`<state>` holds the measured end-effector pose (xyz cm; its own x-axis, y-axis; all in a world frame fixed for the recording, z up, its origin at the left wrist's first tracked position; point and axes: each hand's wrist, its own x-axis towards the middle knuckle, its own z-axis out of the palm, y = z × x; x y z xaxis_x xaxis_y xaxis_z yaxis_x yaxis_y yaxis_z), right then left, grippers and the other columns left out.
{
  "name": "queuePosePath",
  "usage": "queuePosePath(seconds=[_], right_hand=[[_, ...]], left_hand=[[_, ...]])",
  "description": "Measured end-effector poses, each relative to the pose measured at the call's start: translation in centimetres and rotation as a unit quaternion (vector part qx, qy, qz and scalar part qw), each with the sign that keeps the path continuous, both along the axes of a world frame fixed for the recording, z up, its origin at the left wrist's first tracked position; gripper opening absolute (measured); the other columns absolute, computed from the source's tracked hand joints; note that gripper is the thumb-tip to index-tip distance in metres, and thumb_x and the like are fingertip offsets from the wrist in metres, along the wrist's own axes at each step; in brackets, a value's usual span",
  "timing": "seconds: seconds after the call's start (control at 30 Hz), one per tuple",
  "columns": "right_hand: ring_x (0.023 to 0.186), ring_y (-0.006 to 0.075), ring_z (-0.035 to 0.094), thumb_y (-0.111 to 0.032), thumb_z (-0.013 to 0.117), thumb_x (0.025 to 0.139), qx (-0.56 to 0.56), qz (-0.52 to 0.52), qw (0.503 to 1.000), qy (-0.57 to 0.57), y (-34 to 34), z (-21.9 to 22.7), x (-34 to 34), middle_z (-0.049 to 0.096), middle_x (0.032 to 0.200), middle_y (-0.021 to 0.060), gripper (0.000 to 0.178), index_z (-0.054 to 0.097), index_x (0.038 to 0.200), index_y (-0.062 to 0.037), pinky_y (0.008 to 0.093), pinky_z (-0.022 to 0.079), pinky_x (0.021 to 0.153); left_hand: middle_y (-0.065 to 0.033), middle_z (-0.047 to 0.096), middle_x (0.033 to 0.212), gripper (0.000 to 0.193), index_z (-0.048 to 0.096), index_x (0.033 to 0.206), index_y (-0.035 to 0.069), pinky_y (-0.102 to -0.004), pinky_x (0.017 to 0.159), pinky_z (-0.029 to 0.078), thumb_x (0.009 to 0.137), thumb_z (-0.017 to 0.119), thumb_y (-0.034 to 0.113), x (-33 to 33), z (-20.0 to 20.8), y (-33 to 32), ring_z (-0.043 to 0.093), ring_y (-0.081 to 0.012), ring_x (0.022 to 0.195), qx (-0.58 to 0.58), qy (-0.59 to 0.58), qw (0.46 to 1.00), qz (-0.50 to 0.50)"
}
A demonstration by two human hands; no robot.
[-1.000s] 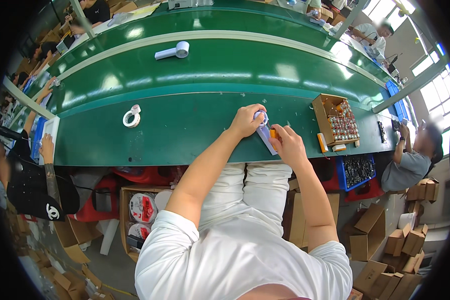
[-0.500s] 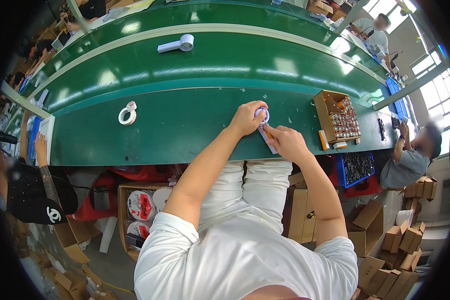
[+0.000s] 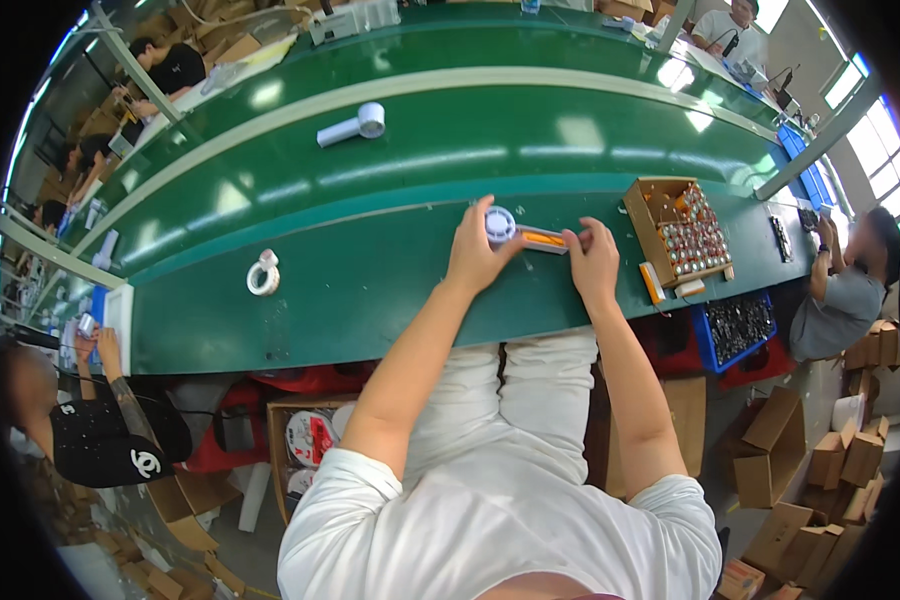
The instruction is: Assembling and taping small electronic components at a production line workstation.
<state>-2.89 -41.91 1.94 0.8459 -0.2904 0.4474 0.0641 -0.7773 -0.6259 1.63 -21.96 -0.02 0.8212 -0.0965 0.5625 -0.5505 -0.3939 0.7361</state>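
Observation:
A white handheld fan with a round, slotted head lies across both hands, just above or on the green bench top. Its handle is uncovered and an orange cylindrical battery sits lengthwise in it. My left hand is wrapped around the fan's head, thumb near where the handle begins. My right hand grips the handle's far end with thumb and fingers, beside the battery's end. To the right, an open cardboard box holds several upright battery cells.
Another white fan lies on the green conveyor behind the bench. White tape rolls rest at the left. Orange-and-white pieces lie beside the cell box. A blue crate of dark parts stands right, near a co-worker. Another person works left.
The fan has turned from pointing toward me to lying nearly sideways, handle to the right. My right hand has moved to the handle's end, and the battery now shows in the handle.

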Motion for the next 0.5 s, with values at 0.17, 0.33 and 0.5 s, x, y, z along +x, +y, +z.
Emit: queuePosePath(seconds=[0.17, 0.33, 0.5], right_hand=[[0.064, 0.0263, 0.060, -0.019, 0.063, 0.089, 0.167, -0.003, 0.986, -0.013, -1.2, -1.5, -2.1, 0.062, 0.072, 0.0098, 0.018, 0.062, 0.088, -0.0014, 0.0364, 0.047, 0.060], [0.062, 0.0290, 0.061, -0.019, 0.063, 0.089, 0.054, 0.038, 0.998, 0.010, -1.4, -0.8, -1.6, 0.061, 0.068, 0.0128, 0.021, 0.061, 0.078, -0.0007, 0.0361, 0.046, 0.057], [0.053, 0.0237, 0.056, -0.017, 0.064, 0.089, 0.092, 0.066, 0.993, -0.040, -1.7, -1.2, -1.8, 0.057, 0.061, 0.0123, 0.023, 0.060, 0.075, 0.0009, 0.0318, 0.043, 0.051]], left_hand=[[-0.0178, 0.056, 0.121, 0.073, 0.046, 0.129, 0.003, -0.0434, 0.093, 0.045, 0.068, 0.081, 0.022, -0.2, 0.8, 0.3, 0.055, -0.0376, 0.109, 0.185, -0.020, 0.982, 0.033], [-0.0144, 0.059, 0.122, 0.070, 0.049, 0.126, 0.008, -0.0419, 0.093, 0.045, 0.067, 0.081, 0.028, 5.7, 4.8, -2.4, 0.056, -0.0333, 0.112, 0.224, 0.076, 0.972, -0.011], [-0.0242, 0.056, 0.113, 0.073, 0.039, 0.133, -0.005, -0.0465, 0.091, 0.043, 0.080, 0.068, 0.036, 18.0, 4.6, -3.1, 0.053, -0.0403, 0.103, 0.219, -0.031, 0.962, 0.162]])
